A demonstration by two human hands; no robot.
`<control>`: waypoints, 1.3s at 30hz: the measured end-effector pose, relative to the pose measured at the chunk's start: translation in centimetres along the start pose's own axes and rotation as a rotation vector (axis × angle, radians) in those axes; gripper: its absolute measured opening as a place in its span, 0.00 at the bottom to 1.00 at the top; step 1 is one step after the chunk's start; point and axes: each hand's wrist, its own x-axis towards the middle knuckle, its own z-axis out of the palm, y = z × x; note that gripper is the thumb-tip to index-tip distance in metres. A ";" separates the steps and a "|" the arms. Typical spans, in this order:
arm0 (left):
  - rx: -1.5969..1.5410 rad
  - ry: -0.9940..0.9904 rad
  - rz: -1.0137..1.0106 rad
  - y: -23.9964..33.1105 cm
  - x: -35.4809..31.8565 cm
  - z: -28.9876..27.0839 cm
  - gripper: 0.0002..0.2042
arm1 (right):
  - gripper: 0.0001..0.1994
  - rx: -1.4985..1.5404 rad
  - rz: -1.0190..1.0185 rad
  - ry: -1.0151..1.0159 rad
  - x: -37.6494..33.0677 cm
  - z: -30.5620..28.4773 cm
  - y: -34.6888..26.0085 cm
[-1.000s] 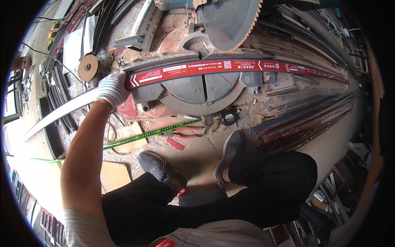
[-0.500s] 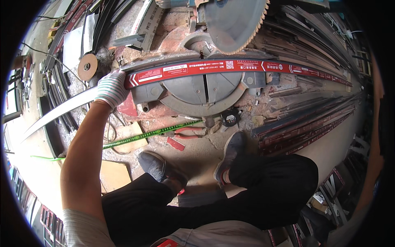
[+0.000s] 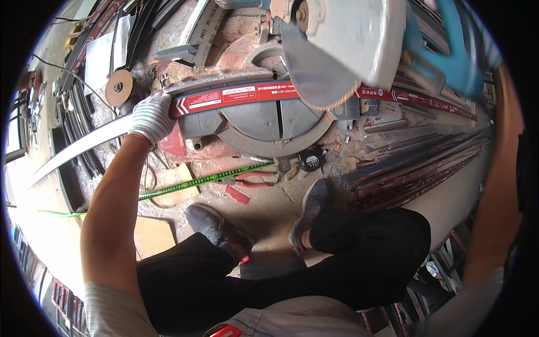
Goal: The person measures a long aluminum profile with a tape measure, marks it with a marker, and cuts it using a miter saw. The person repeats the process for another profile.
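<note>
My left hand (image 3: 152,118), in a striped knit glove, is closed round a long metal profile (image 3: 238,95) with red printed film on its face. The profile lies across the grey base (image 3: 250,123) of a miter saw; its silver end reaches out to the left. Above it hangs the toothed saw blade (image 3: 314,70), its lower edge overlapping the profile in view; whether they touch I cannot tell. At the upper right, my gloved right hand (image 3: 490,53) is on the saw's blue handle (image 3: 457,50), blurred and partly at the picture's rim.
By my feet lie a tape measure (image 3: 311,159), a green tape blade (image 3: 208,179) and red-handled pliers (image 3: 255,181). A brown abrasive disc (image 3: 119,88) stands left of the saw. Stacked dark profiles (image 3: 415,168) fill the right side; more strips (image 3: 149,33) lie at the upper left.
The saw head has swung down toward me, its blade now in front of the profile. My right arm and hand have come into view at the right. My left hand has stayed about where it was.
</note>
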 end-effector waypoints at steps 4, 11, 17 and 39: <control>0.034 -0.039 -0.017 -0.2 0.0 -0.1 0.14 | 0.19 0.074 0.055 0.124 -6.1 1.7 2.4; -0.023 0.005 -0.022 0.5 0.9 0.4 0.18 | 0.18 0.135 0.050 0.444 -15.7 7.7 2.9; 0.002 0.022 0.019 0.5 0.8 0.3 0.12 | 0.20 0.311 0.032 0.399 -18.2 9.4 5.0; -0.006 0.044 0.032 0.3 0.5 0.5 0.13 | 0.18 0.303 -0.038 0.404 -18.3 9.7 5.4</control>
